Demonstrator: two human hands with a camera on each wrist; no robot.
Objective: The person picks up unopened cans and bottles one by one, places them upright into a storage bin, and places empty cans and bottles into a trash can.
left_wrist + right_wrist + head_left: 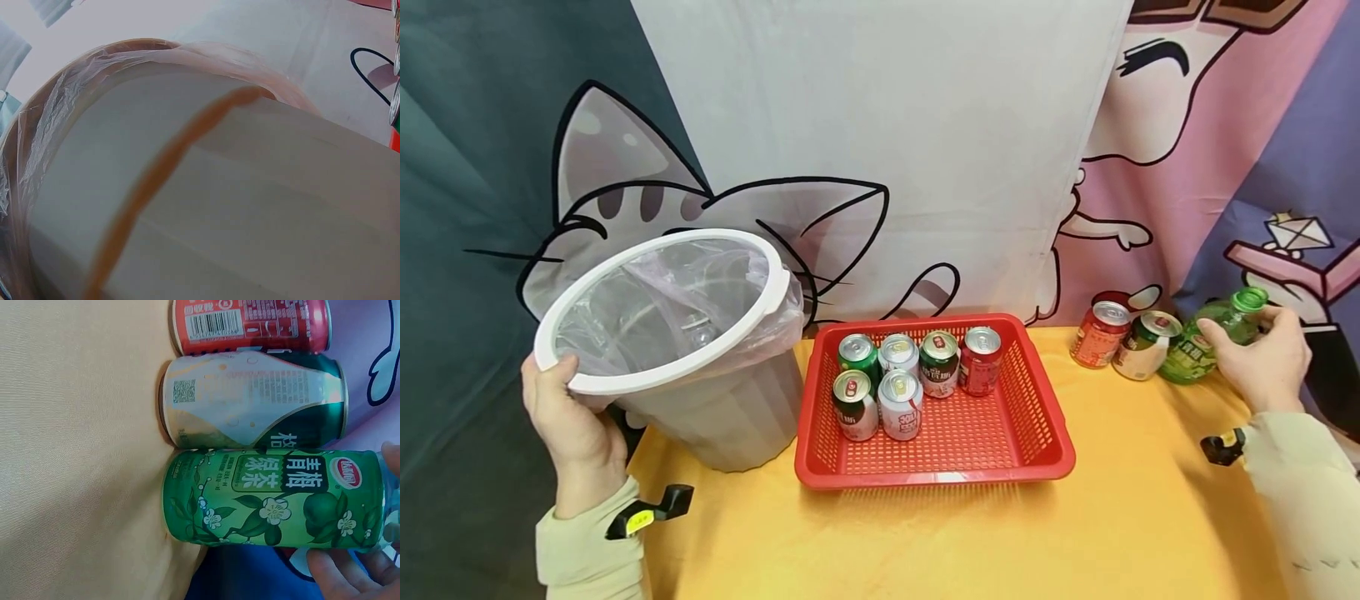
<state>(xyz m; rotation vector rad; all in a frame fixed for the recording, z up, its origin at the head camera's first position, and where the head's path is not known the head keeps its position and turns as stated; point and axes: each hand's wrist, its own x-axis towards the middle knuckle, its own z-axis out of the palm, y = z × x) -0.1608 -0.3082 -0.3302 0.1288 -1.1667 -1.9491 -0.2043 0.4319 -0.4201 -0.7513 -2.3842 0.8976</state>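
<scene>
My left hand (574,414) grips the white rim of a grey trash bin (730,417), thumb over the top of the rim. The bin leans toward the left hand and is lined with a clear plastic bag (662,292); a clear bottle (698,330) shows inside. In the left wrist view the bin's side (250,187) fills most of the picture. At the far right my right hand (1262,358) holds a green tea bottle (275,499) near its neck, fingers and thumb on opposite sides. The bottle has no cap and stands beside a dark green and cream can (256,400).
A red plastic basket (940,478) sits mid-table with several drink cans (901,406) upright at its back left. A red can (1100,336) stands left of the green and cream can on the yellow tablecloth (925,542). A printed curtain (880,108) hangs behind.
</scene>
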